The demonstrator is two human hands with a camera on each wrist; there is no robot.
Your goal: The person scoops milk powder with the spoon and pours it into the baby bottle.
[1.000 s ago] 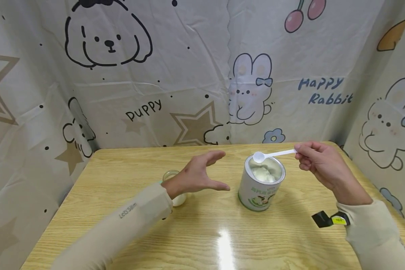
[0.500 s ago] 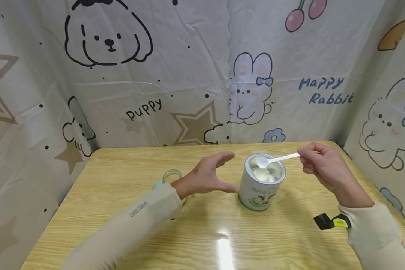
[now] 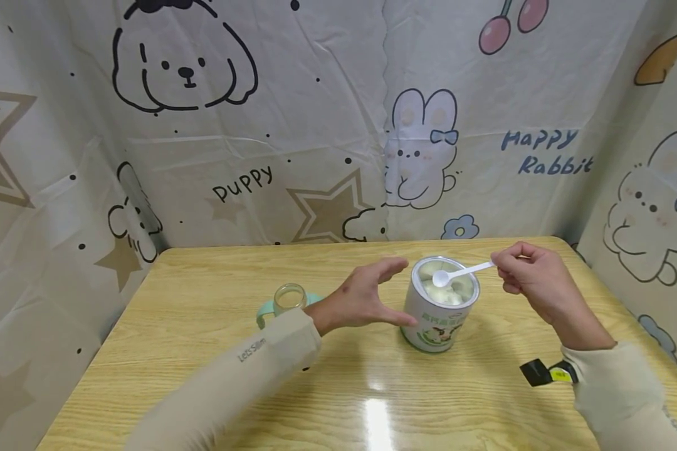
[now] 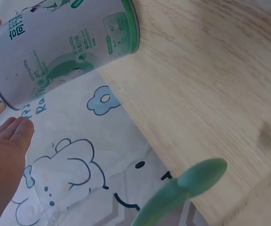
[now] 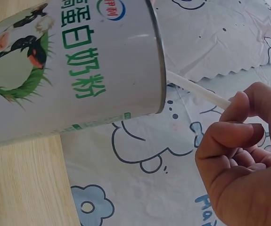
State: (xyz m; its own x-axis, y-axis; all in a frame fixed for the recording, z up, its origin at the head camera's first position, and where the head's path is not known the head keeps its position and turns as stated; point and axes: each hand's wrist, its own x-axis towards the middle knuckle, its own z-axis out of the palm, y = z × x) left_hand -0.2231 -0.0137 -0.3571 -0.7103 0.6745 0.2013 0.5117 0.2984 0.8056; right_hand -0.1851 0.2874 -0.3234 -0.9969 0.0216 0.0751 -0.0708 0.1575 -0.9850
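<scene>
A white can of milk powder (image 3: pixel 431 322) stands upright on the table, its top uncovered and pale powder (image 3: pixel 447 294) visible inside. My right hand (image 3: pixel 533 275) pinches the handle end of a white plastic scoop (image 3: pixel 469 270), whose bowl is over the powder within the rim. In the right wrist view the can hides the scoop's bowl. My left hand (image 3: pixel 363 297) is spread at the can's left side, thumb and fingers wide apart. The fingers (image 4: pixel 15 134) stand apart from the can in the left wrist view; whether the thumb touches it I cannot tell.
Behind my left wrist stands an uncapped clear bottle (image 3: pixel 289 297) with mint green handles, partly hidden by the sleeve. One green handle (image 4: pixel 192 182) shows close up in the left wrist view. A printed cloth (image 3: pixel 248 156) hangs behind the wooden table (image 3: pixel 214 269).
My left hand has moved right, up to the can. The right hand has lowered the scoop's bowl from the rim to over the powder. More of the bottle shows from behind my left arm.
</scene>
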